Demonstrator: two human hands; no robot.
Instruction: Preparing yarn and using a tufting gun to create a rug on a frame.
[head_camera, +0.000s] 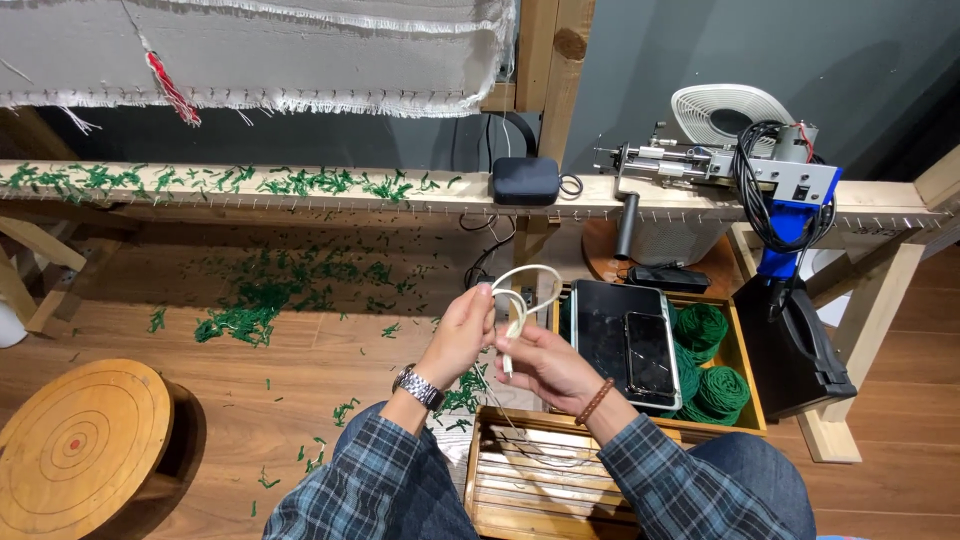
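Observation:
My left hand (462, 333), with a metal watch on its wrist, and my right hand (545, 362), with a bead bracelet, meet in front of me. Both grip a loop of white cable (528, 277) that arches above the fingers. The left hand pinches one end, the right holds the other strand, whose tip points down. A thin pale thread trails from my hands down onto a wooden slatted crate (540, 480) on my lap.
A wooden box (745, 375) holds green yarn balls (702, 330), a tablet (612, 335) and a phone (650, 352). A tufting gun (735, 170) lies on the frame's beam (300, 200). Green yarn scraps litter the floor. A round stool (80, 440) stands at left.

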